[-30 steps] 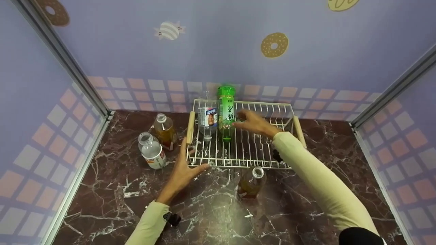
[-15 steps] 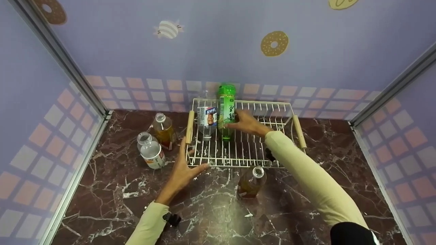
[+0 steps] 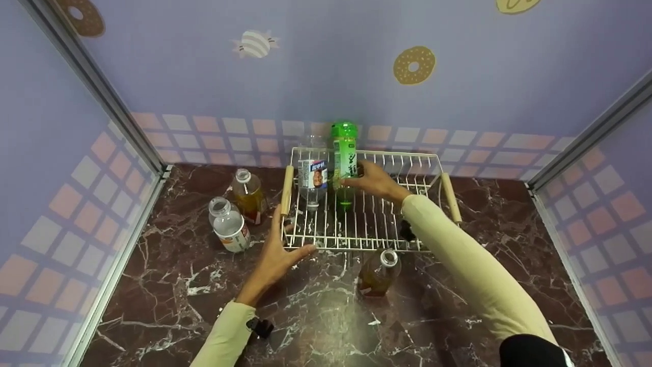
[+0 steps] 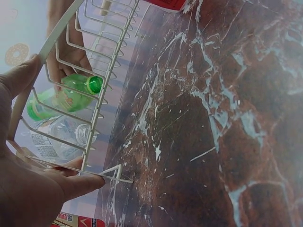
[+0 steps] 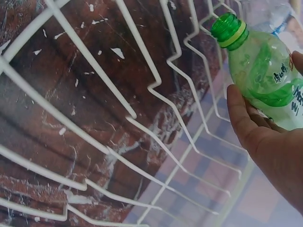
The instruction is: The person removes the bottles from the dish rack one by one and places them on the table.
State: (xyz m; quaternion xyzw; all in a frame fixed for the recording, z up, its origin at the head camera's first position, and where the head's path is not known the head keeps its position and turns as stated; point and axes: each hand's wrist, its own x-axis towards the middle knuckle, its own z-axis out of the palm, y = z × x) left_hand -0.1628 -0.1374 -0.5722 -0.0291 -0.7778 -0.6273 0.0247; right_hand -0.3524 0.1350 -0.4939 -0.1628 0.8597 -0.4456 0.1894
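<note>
A white wire rack [image 3: 367,241] with wooden handles holds a clear labelled bottle [image 3: 314,176] at its left, neck down. Beside that one, a green bottle [image 3: 345,153] stands neck down, gripped by my right hand [image 3: 376,181]. In the right wrist view its neck points toward the wires, and the right hand [image 5: 274,142] has fingers and thumb around the green bottle [image 5: 265,71]. My left hand [image 3: 275,257] holds the rack's front left corner, thumb along the front; the left wrist view shows the left hand [image 4: 33,179] around the rack's frame [image 4: 52,38].
Left of the rack stand a clear bottle [image 3: 230,227] with a white and red label and an amber bottle [image 3: 248,196]. Another amber bottle [image 3: 379,275] stands close in front of the rack. A patterned wall [image 3: 326,61] rises behind, with side panels left and right.
My right hand has moved left to the green bottle and taken hold of it. The green bottle has shifted and turned slightly. My left hand stays at the rack's corner.
</note>
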